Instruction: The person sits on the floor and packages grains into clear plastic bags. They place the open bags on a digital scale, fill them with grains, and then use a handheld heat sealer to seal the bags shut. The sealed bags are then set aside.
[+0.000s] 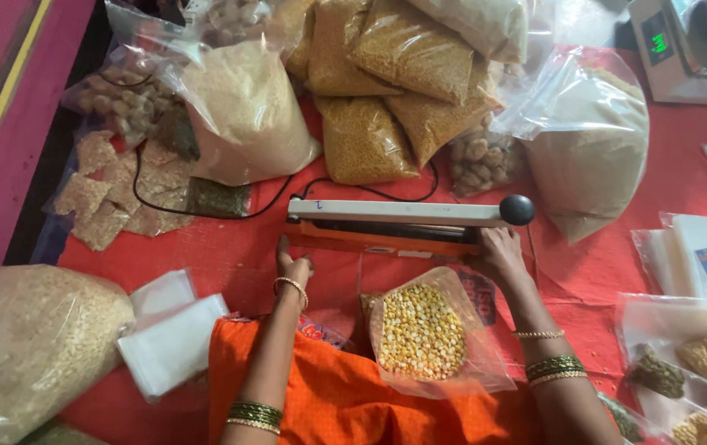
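Pouch (423, 334) of yellow kernels lies on the red cloth (230, 255) with its mouth at the sealer (394, 224), left hand (294, 268) flat beside it, right hand (497, 251) pinching the pouch edge; risk: a creased mouth seals leaky

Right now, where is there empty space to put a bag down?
Bare red cloth lies between the left hand, the sealing machine and the snack squares. More lies right of the right hand, below the pale flour bag. The top and right edges are crowded.
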Demonstrator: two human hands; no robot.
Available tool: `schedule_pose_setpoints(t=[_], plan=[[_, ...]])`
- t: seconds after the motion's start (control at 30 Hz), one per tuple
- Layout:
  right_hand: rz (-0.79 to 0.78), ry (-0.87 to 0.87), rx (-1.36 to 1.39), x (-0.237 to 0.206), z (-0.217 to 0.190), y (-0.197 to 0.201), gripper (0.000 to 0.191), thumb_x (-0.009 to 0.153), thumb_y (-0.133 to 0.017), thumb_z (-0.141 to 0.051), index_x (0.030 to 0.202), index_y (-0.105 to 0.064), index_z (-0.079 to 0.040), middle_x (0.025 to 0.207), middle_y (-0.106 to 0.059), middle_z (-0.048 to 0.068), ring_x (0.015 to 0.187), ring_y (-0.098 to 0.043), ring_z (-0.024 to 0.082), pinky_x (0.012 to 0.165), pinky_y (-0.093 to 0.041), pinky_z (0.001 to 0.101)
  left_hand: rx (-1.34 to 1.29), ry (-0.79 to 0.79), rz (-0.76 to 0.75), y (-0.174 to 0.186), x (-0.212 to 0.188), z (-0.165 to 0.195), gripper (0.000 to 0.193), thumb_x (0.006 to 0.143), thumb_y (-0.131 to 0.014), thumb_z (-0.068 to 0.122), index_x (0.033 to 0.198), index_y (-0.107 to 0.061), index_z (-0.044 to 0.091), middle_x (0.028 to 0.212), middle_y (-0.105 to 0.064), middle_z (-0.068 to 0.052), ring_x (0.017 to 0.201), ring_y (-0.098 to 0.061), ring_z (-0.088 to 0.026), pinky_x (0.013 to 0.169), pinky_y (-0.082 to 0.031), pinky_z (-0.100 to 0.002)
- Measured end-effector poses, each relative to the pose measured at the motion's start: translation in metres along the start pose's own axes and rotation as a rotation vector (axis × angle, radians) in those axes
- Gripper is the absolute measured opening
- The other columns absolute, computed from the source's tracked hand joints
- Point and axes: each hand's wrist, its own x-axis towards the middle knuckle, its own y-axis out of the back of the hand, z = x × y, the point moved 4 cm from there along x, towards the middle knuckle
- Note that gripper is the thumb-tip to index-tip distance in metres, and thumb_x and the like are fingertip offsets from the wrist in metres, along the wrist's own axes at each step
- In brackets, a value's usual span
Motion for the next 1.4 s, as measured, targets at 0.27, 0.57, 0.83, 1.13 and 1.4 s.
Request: schedule_pose_setpoints(t=[0.27, 0.57, 0.83, 1.13, 1.4], plan=[[0.115, 0.237, 0.156, 0.011, -0.006, 0.016, 0.044, 0.057, -0.084, -0.027, 0.095, -0.073, -0.008, 0.089, -0.073, 0.018, 0.086, -0.071, 0.037, 0.073, -0.056, 0.0467, 0.341, -0.382, 0.166, 0.014, 0.002, 0.019, 0.068, 0.074, -0.058, -0.004, 0.140, -0.054, 0.007, 0.139, -0.062, -0.018, 0.132, -0.057, -0.034, 0.110, -0.044, -0.039], [0.194, 0.312, 0.147, -0.021, 0.039, 0.004, 0.063, 0.055, -0.092, -0.037, 0.102, -0.064, -0.005, 0.089, -0.069, 0.019, 0.081, -0.068, 0.039, 0.068, -0.054, 0.0495, 0.675, -0.244, -0.018, 0.012, 0.001, 0.004, 0.072, 0.071, -0.062, 0.005, 0.142, -0.054, 0.009, 0.133, -0.065, -0.022, 0.128, -0.059, -0.038, 0.108, -0.046, -0.042], [0.188, 0.163, 0.084, -0.054, 0.088, -0.015, 0.043, 0.067, -0.089, -0.034, 0.101, -0.073, -0.014, 0.093, -0.073, 0.013, 0.088, -0.071, 0.032, 0.076, -0.057, 0.0462, 0.645, -0.276, -0.179, -0.004, -0.008, -0.011, 0.078, 0.073, -0.064, 0.004, 0.148, -0.045, 0.005, 0.140, -0.057, -0.025, 0.133, -0.054, -0.038, 0.109, -0.044, -0.041], [0.062, 0.114, 0.846, -0.220, 0.008, 0.048, 0.061, 0.081, -0.079, -0.011, 0.138, -0.057, -0.003, 0.135, -0.064, 0.013, 0.127, -0.058, 0.023, 0.104, -0.042, 0.0359, 0.090, -0.566, -0.435, -0.019, -0.060, 0.042, 0.065, 0.075, -0.053, -0.014, 0.136, -0.061, 0.009, 0.120, -0.071, -0.012, 0.099, -0.066, -0.024, 0.084, -0.059, -0.030], [0.308, 0.064, 1.420, -0.229, -0.068, 0.008, 0.019, 0.101, -0.065, -0.012, 0.113, -0.070, 0.001, 0.102, -0.070, 0.002, 0.098, -0.061, 0.008, 0.087, -0.051, 0.0253, 0.180, -0.151, -0.994, -0.049, -0.119, 0.026, 0.060, 0.081, -0.062, -0.010, 0.135, -0.059, 0.018, 0.114, -0.068, -0.001, 0.093, -0.061, -0.013, 0.074, -0.051, -0.028]])
